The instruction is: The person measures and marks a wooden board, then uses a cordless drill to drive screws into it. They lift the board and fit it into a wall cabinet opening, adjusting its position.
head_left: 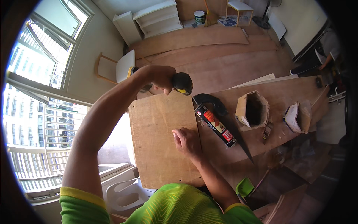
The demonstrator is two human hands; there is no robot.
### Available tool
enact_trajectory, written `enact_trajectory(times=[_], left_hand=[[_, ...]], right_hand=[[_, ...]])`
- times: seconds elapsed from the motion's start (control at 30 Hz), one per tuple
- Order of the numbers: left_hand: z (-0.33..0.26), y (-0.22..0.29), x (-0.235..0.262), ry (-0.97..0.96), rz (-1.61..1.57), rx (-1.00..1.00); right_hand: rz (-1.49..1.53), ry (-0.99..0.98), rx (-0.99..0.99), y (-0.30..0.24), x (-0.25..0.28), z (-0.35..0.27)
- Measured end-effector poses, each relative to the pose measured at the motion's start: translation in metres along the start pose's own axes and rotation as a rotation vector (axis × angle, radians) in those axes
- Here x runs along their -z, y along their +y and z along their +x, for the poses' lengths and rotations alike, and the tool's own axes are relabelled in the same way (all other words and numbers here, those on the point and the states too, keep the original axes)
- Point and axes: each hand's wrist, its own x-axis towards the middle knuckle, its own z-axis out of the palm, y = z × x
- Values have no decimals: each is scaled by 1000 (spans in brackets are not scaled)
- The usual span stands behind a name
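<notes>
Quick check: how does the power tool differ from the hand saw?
The power tool is gripped in the left hand, while the hand saw lies on the plywood beside a canister. The power tool looks compact and rounded; the hand saw is long, tapering to a point. The power tool shows yellow, whereas the hand saw looks dark throughout. Both have black parts.

On the desk [287, 89], the saw [220, 106] and canister [215, 125] lie between the board [164, 145], left, and boxes [243, 110], right.
</notes>
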Motion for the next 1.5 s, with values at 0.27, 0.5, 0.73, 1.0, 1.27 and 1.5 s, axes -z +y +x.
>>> enact_trajectory(times=[0.27, 0.5, 0.73, 1.0, 1.27, 1.5], left_hand=[[-18, 8, -34, 90, -490, 261], [-9, -4, -21, 90, -96, 15], [-2, -8, -20, 28, -353, 124], [-26, 12, -71, 165, -768, 241], [-4, -7, -19, 27, -171, 126], [-16, 2, -31, 39, -521, 291]], right_hand=[[27, -49, -37, -4, 6, 4], [72, -48, -37, 0, 8, -1], [142, 2, -40, 3, 7, -1], [208, -22, -76, 5, 9, -2], [171, -48, -67, 6, 8, -7], [170, -49, -69, 7, 10, -6]])
